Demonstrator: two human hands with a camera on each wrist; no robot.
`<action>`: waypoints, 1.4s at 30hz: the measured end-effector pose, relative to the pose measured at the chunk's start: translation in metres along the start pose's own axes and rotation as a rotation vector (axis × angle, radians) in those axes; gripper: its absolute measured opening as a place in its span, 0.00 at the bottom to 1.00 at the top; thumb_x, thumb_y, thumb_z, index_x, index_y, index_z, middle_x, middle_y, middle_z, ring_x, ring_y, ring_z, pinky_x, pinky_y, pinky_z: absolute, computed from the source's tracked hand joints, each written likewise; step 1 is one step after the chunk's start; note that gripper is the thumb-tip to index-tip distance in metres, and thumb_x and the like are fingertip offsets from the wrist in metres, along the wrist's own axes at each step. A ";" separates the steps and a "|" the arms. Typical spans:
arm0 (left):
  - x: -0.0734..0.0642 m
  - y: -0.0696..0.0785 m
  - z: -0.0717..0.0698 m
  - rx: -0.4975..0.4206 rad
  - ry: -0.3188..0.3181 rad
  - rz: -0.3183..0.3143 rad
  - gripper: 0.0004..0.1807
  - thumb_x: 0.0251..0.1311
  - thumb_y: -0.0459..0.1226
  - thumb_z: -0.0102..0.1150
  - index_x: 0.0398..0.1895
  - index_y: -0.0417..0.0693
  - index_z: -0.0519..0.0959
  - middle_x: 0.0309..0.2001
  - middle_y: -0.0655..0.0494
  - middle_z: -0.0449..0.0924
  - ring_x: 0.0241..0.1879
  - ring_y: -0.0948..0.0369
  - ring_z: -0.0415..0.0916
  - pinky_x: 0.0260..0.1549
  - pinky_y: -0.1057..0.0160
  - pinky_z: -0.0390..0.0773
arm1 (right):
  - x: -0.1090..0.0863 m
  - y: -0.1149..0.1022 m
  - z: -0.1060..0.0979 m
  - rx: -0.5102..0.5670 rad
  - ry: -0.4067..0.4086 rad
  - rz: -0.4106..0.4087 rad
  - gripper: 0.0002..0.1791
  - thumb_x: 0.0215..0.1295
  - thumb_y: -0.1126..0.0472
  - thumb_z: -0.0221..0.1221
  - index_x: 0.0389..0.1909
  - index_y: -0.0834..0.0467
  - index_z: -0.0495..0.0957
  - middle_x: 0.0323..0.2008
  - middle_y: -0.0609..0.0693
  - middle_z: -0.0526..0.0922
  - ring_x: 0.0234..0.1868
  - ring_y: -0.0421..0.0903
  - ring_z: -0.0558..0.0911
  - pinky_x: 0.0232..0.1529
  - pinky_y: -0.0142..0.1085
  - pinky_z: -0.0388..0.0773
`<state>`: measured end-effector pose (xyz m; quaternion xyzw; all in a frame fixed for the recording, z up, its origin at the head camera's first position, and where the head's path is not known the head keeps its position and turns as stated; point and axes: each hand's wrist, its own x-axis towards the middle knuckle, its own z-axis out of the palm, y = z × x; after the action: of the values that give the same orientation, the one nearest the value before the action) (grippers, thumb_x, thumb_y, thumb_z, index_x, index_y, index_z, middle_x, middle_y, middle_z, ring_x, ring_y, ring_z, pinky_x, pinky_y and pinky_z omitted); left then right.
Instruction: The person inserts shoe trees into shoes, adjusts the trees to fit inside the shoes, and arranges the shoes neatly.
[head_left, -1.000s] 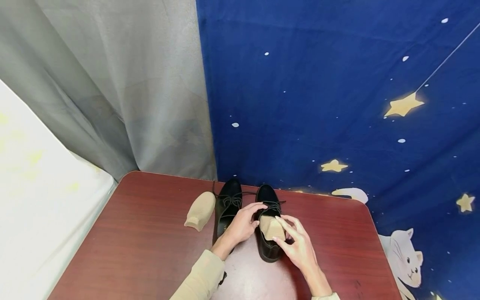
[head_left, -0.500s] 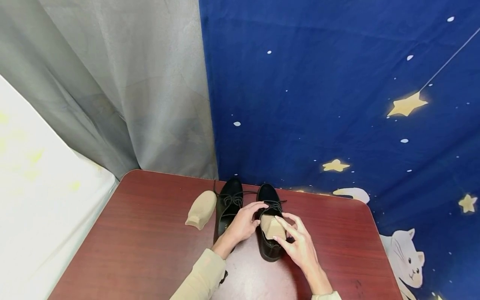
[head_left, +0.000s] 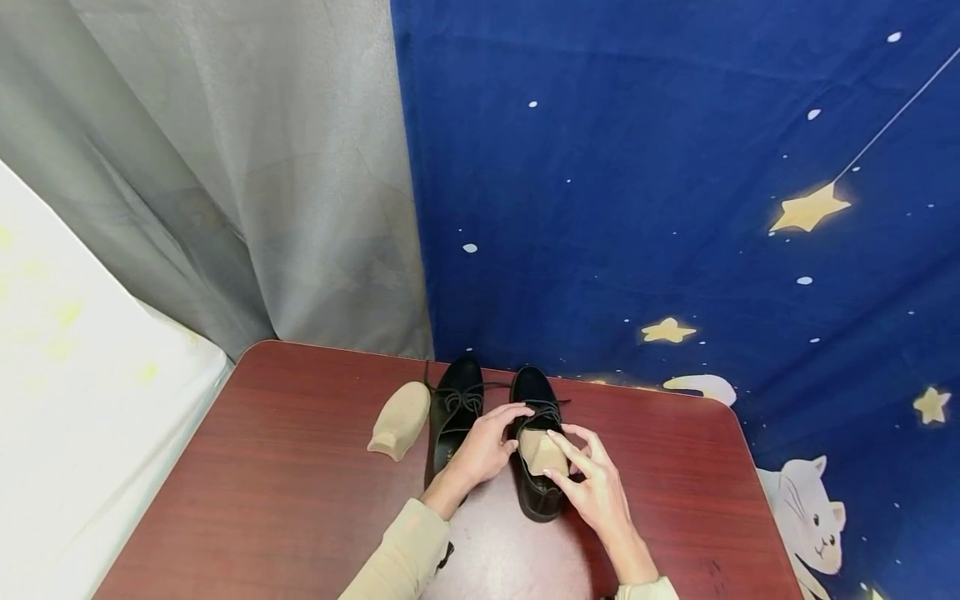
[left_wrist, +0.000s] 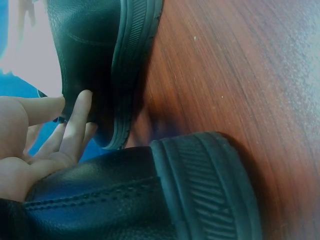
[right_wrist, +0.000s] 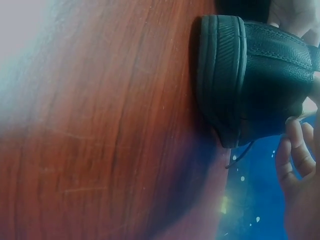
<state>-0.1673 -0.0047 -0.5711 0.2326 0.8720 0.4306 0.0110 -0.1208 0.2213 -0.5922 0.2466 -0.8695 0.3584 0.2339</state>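
Desk (head_left: 300,467), far edge: our right hand (head_left: 600,497) pinches the insert (head_left: 540,452) in the shoe (head_left: 542,504); left hand (head_left: 483,450), fingers loose, touches its side. We should slide the insert straight.

Reddish wood-grain tabletop (head_left: 300,492), bottom of frame. On it: beige insert (head_left: 403,417) lower centre-left, black laced shoe (head_left: 466,377), second black shoe (head_left: 532,387) lower centre.

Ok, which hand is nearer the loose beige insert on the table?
Left. The left hand is to the right of the loose insert, across the left black shoe; the right hand is farther right, pinching the other insert in the opening of the right shoe.
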 end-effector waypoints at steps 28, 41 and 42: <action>0.001 -0.002 0.001 0.014 0.025 0.006 0.32 0.56 0.23 0.65 0.64 0.53 0.75 0.66 0.55 0.73 0.35 0.61 0.75 0.42 0.65 0.75 | 0.004 0.001 0.006 0.060 0.038 -0.026 0.34 0.42 0.67 0.78 0.57 0.55 0.83 0.65 0.64 0.71 0.52 0.58 0.83 0.52 0.30 0.77; 0.000 -0.001 0.001 -0.002 0.025 0.004 0.32 0.56 0.23 0.65 0.64 0.53 0.75 0.67 0.54 0.72 0.56 0.56 0.77 0.52 0.60 0.78 | 0.002 0.003 0.010 0.026 0.056 -0.003 0.33 0.45 0.67 0.76 0.57 0.54 0.83 0.65 0.61 0.72 0.52 0.56 0.83 0.52 0.24 0.74; 0.000 -0.001 0.001 -0.005 0.024 0.006 0.32 0.56 0.22 0.65 0.64 0.53 0.75 0.66 0.54 0.72 0.56 0.56 0.77 0.52 0.59 0.78 | 0.003 0.004 0.010 0.035 0.059 -0.004 0.32 0.45 0.67 0.76 0.57 0.54 0.83 0.65 0.61 0.72 0.52 0.56 0.83 0.53 0.24 0.74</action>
<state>-0.1679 -0.0045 -0.5725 0.2302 0.8703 0.4354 -0.0003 -0.1273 0.2153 -0.5992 0.2418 -0.8553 0.3803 0.2558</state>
